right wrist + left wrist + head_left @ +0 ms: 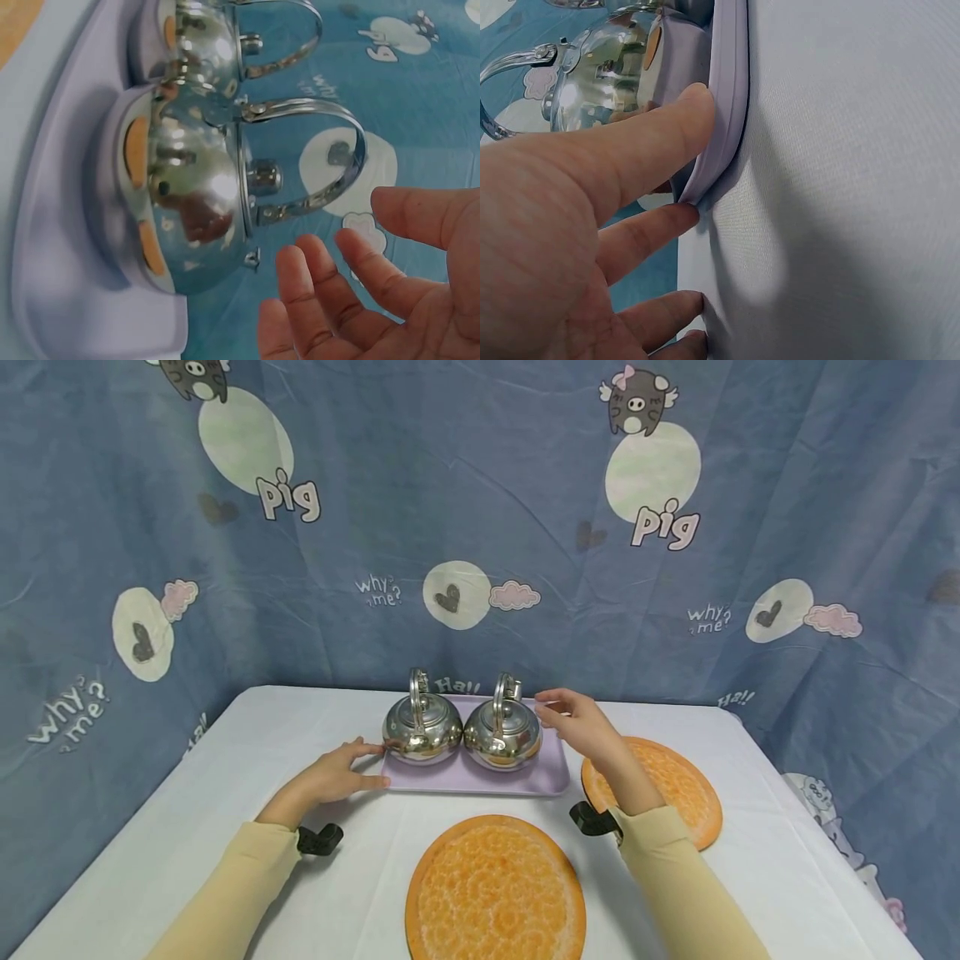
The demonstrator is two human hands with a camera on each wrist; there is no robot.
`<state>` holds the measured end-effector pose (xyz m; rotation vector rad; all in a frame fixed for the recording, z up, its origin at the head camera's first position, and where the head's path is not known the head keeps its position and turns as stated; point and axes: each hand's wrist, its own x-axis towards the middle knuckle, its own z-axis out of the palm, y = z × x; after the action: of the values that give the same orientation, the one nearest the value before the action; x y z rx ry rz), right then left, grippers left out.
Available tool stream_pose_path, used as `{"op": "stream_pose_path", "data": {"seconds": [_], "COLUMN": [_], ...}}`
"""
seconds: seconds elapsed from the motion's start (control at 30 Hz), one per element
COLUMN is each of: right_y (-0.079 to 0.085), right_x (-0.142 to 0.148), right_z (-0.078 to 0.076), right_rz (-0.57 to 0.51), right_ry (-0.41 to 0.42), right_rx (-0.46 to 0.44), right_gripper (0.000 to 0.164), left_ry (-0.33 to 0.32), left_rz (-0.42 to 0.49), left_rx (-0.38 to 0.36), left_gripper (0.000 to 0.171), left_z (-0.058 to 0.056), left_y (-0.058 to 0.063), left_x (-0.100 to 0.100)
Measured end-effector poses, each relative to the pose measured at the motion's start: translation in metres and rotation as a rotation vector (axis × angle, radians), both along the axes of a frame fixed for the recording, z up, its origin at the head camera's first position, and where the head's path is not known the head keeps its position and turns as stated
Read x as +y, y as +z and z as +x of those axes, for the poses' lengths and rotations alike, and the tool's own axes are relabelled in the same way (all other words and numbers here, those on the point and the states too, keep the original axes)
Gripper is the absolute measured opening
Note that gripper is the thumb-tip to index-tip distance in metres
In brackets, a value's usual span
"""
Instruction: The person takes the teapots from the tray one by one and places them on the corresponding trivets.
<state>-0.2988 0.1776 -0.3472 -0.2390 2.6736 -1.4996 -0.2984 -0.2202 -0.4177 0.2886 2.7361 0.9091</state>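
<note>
— What do you have at the left of the frame?
— Your left hand [333, 775], its fingers extended and gripping nothing, touches the front left corner of a lilac tray [553, 767] at the centre of the frame. Thumb and forefinger meet the rim on either side of that corner.

— And next along?
— The left kettle [423, 735] and the right kettle [504, 743], both polished metal with raised handles, sit upright on the tray, side by side and seemingly touching. Below them, at lower centre, a round orange disc [498, 893] lies on the white desk [352, 893].

— Your right hand [588, 727]?
— Released, right of centre, fingers loosely bent just beside the right kettle. A second disc [671, 781] lies at centre right, partly behind your forearm.

— What could go wrong for you here?
— Pushing or raising the left corner alone could swing or tilt the tray, sending the rounded kettles sliding or knocking together. A careless inward sweep of your right hand could clip the right kettle and topple it.
</note>
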Motion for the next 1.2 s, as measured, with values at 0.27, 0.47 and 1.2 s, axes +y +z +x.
{"op": "stream_pose_path", "data": {"seconds": [0.27, 0.47, 1.2], "right_y": [0.004, 0.006, 0.014], "right_x": [-0.009, -0.016, -0.046], "right_z": [-0.006, -0.013, -0.030], "right_rz": [-0.049, -0.074, -0.200], "right_ry": [0.030, 0.037, 0.013], "right_rx": [-0.032, -0.046, -0.116], "right_gripper": [0.045, 0.046, 0.048], "left_ry": [-0.005, -0.002, 0.008], "left_rz": [0.003, 0.019, 0.031], "left_rx": [0.003, -0.008, -0.039], "left_gripper": [0.081, 0.082, 0.083], "left_z": [0.002, 0.002, 0.001], "left_y": [0.000, -0.001, 0.002], "left_x": [0.002, 0.003, 0.000]}}
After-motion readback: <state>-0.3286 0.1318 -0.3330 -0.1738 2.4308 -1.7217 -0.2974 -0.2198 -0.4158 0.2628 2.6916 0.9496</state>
